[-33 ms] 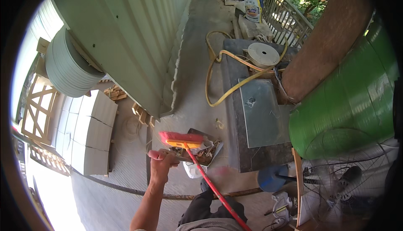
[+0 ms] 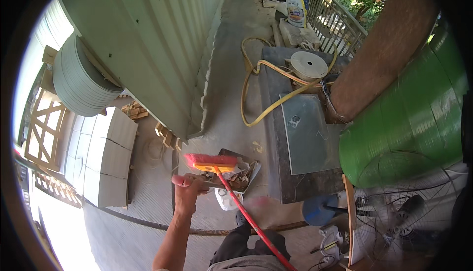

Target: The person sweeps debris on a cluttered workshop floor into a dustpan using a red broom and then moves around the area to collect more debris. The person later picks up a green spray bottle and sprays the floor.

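My left hand is closed around the handle of a dustpan, left of its tray. Scraps and crumpled litter lie in the tray. A broom with red-pink bristles, an orange-yellow head and a red stick rests across the dustpan's left part, close above my left hand. Its stick slants down to the right, past my legs and out at the lower edge. My right hand is out of view. Just below the dustpan, a white container or bag is partly covered by the broom stick.
At right stands a dark table with a glass sheet, a white spool and a yellow hose. A green wrapped roll and a fan stand beyond. Pale boxes are stacked left, beside a corrugated wall.
My left hand and the broom head have shifted very slightly to the left. The dustpan has moved a little too, and its litter looks slightly rearranged.
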### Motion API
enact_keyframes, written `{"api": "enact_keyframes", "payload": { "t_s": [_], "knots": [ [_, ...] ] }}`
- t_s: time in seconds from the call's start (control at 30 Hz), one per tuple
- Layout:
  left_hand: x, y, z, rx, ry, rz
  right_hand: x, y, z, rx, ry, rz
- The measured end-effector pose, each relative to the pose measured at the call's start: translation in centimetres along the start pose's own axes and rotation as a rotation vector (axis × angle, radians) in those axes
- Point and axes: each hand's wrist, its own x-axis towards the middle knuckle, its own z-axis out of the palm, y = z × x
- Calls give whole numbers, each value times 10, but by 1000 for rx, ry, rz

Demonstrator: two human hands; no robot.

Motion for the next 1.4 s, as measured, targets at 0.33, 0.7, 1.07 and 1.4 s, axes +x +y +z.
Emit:
{"api": "enact_keyframes", "payload": {
  "t_s": [0.33,0.7,1.07,1.4],
  "knots": [
    [116,71,2,-75,78,145,-11,-104,6,-157,92,-14],
    [331,122,76,-101,141,140,61,-290,-96,-154,106,-106],
    [496,222,144,-104,143,146,108,-436,-168,-318,178,-413],
    [709,304,187,-52,46,157,179,-588,-152,-309,455,-592]
  ]
}}
